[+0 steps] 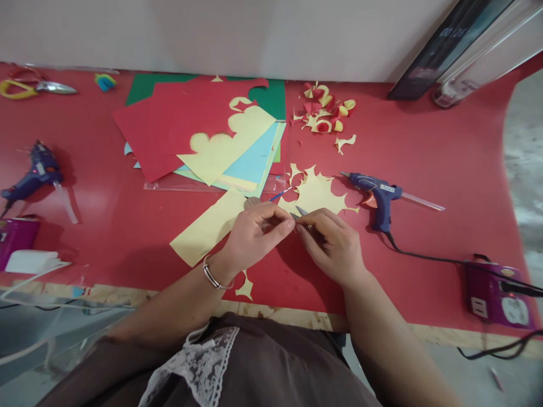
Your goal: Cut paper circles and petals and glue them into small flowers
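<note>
My left hand (261,232), with a bracelet at the wrist, is closed in a pinch. What lies between its fingertips is too small to make out. My right hand (333,243) is curled around scissors, whose grey blades (301,211) show their tips beside my left fingertips; the handles are hidden. Just beyond the hands lies a pale yellow paper sheet (316,189) with rounded cutouts along its edges. A yellow paper strip (207,229) reaches under or behind my left hand. A small yellow scrap (245,287) rests near the table's front edge.
Red, green, blue and yellow paper sheets (186,118) are stacked at the back. Small red and yellow paper pieces (322,110) lie to their right. A blue glue gun (377,195) with its cord sits right, another glue gun (38,169) left. Yellow-handled scissors (36,86) lie back left.
</note>
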The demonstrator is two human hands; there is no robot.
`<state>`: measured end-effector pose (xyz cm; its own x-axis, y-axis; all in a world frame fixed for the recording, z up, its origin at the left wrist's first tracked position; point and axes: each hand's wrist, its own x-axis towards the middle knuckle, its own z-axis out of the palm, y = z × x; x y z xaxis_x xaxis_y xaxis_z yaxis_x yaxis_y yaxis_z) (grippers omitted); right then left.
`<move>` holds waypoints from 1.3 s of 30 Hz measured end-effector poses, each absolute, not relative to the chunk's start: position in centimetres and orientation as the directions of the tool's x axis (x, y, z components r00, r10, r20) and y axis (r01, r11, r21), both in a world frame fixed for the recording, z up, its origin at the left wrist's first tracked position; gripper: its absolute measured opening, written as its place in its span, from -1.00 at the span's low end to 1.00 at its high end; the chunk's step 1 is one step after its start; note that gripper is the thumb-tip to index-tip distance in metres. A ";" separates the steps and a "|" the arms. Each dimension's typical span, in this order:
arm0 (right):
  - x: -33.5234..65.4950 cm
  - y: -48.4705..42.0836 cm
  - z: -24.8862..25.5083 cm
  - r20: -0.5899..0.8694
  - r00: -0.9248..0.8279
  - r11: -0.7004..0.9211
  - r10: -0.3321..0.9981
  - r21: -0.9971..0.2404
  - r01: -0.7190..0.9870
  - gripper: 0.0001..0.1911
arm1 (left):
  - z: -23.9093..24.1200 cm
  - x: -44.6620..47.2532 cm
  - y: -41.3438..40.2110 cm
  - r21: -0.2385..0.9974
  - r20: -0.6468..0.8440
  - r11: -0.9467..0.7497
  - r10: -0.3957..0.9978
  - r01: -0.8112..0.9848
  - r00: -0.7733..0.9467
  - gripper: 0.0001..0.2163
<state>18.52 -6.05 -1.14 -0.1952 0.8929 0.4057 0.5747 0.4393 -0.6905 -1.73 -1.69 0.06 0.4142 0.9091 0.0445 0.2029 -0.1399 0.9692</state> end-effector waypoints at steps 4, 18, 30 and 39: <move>18.6 -6.2 -1.3 0.399 -0.187 0.427 0.898 -0.687 0.587 -0.89 | -0.1 -1.6 -1.7 0.987 -0.038 -0.028 0.912 0.156 0.409 -0.87; 18.5 -6.2 -1.0 0.387 -0.218 0.433 0.896 -0.648 0.626 -0.94 | 0.1 -1.9 -1.2 0.983 -0.163 0.109 0.884 0.146 0.439 -0.83; 18.4 -6.3 -0.8 0.450 -0.156 0.445 0.879 -0.659 0.606 -0.82 | -0.5 -2.4 -0.7 0.958 -0.254 0.287 0.827 0.012 0.502 -0.75; 18.3 -6.4 -0.4 0.456 -0.153 0.447 0.877 -0.654 0.611 -0.88 | -0.5 -2.3 -0.9 0.941 -0.288 0.338 0.847 -0.033 0.447 -0.72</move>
<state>18.33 -6.41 -0.37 -0.1529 0.8765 0.4565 0.6109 0.4469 -0.6535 -2.27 -0.89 -0.53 0.4474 0.8466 -0.2883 -0.0326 0.3376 0.9407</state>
